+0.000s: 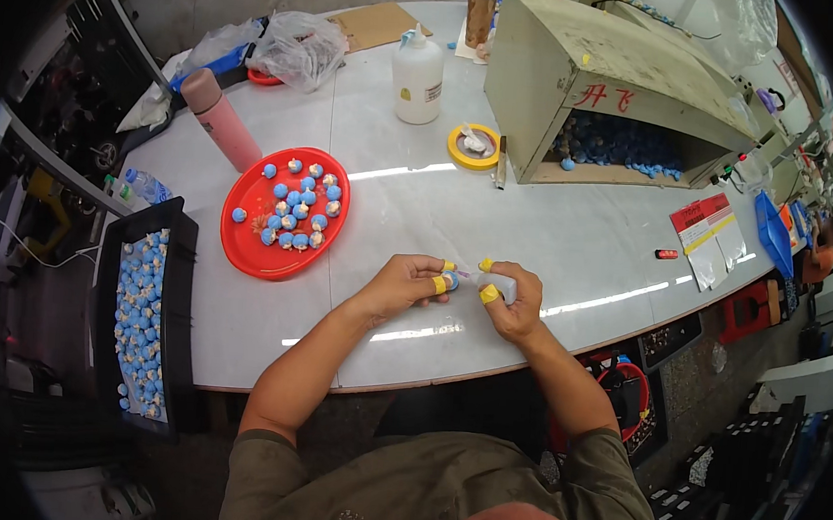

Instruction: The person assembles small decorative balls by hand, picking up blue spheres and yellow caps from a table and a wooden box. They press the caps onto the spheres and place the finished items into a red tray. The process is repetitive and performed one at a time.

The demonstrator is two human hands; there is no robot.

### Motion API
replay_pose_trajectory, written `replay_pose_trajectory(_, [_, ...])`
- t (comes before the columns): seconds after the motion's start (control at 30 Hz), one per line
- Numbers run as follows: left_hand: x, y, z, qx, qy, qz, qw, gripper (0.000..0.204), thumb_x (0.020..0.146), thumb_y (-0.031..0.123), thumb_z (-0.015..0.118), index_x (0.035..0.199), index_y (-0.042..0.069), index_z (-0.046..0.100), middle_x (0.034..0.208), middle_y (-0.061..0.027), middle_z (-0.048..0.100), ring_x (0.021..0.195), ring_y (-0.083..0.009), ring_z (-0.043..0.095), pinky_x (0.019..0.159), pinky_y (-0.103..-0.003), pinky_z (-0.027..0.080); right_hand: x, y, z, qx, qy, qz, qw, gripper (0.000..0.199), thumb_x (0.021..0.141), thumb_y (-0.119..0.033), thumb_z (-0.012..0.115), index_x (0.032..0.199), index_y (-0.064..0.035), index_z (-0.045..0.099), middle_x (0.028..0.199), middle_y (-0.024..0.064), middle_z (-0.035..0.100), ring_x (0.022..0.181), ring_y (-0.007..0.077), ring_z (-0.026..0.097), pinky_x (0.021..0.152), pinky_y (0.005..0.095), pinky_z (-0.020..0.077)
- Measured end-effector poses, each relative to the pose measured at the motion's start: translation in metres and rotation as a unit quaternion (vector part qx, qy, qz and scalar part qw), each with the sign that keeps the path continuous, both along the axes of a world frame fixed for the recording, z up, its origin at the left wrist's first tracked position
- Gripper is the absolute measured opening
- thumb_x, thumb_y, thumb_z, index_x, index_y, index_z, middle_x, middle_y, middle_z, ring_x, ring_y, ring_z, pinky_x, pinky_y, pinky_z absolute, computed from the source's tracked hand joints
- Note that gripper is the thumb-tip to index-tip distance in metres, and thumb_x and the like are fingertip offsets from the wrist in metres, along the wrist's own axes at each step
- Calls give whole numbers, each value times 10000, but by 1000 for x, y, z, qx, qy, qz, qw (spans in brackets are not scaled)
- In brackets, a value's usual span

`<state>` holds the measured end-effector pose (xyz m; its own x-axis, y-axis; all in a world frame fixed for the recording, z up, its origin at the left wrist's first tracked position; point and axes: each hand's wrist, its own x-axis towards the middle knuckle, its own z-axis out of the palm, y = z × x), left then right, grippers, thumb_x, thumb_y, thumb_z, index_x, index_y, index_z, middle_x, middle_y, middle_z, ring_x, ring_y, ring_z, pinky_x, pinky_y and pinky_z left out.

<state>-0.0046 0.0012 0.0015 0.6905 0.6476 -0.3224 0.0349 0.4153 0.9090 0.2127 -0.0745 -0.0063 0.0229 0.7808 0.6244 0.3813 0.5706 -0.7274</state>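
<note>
Over the near middle of the table, my left hand (pixel 403 286) pinches a small blue ball-shaped piece (pixel 451 280) between thumb and finger. My right hand (pixel 522 309) is closed round a small translucent squeeze bottle (pixel 499 285). The bottle's thin tip points left at the blue piece; whether the two touch I cannot tell. Yellow tape wraps fingertips on both hands. Left of my hands, a round red tray (pixel 245 251) bears several blue and cream balls (pixel 307 197).
A black bin (pixel 183 332) full of blue balls stands at the table's left edge. Behind the tray is a pink flask (pixel 220 119). Farther back are a white bottle (pixel 418 84) and a yellow tape roll (pixel 457 150). A large open-fronted box (pixel 531 105) with blue pieces inside occupies the back right.
</note>
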Motion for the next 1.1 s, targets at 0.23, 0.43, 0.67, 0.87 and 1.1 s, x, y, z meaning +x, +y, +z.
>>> replay_pose_trajectory(0.23, [1, 0, 2, 8, 10, -38, 999, 370, 929, 131, 691, 1242, -46, 604, 1002, -65, 705, 852, -89, 665, 677, -186, 511, -1, 2, -2, 42, -49, 2, 998, 234, 763, -61, 718, 956, 36, 627, 866, 172, 693, 684, 318, 660, 633, 368, 517])
replay_pose_trajectory(0.43, [1, 0, 5, 11, 6, -42, 999, 370, 905, 85, 682, 1230, -73, 601, 974, -77, 695, 834, -93, 665, 691, -194, 514, -5, 3, 2, 41, -49, 13, 998, 221, 760, -52, 715, 946, 28, 625, 847, 167, 686, 659, 313, 649, 614, 365, 506])
replay_pose_trajectory(0.67, [2, -1, 7, 12, 23, -31, 999, 380, 921, 137, 701, 1226, -69, 606, 975, -74, 699, 836, -100, 670, 681, -197, 513, -5, 6, 4, 82, -86, 2, 993, 222, 739, -60, 726, 926, 8, 629, 780, 136, 670, 574, 283, 591, 541, 354, 446])
replay_pose_trajectory(0.87, [2, 1, 1, 13, 25, -9, 1000, 326, 939, 175, 692, 1191, -27, 644, 1001, -54, 708, 835, -87, 664, 639, -188, 491, -5, 2, 9, 108, -164, -22, 980, 227, 700, -78, 738, 890, -14, 633, 720, 103, 642, 525, 263, 550, 506, 348, 412])
replay_pose_trajectory(1.1, [3, 0, 2, 0, 11, 10, 1000, 293, 940, 171, 689, 1161, -20, 658, 1002, -57, 707, 840, -95, 665, 639, -195, 489, -5, 0, 10, 129, -185, -31, 974, 241, 687, -91, 742, 891, -19, 634, 709, 85, 628, 526, 252, 553, 497, 348, 400])
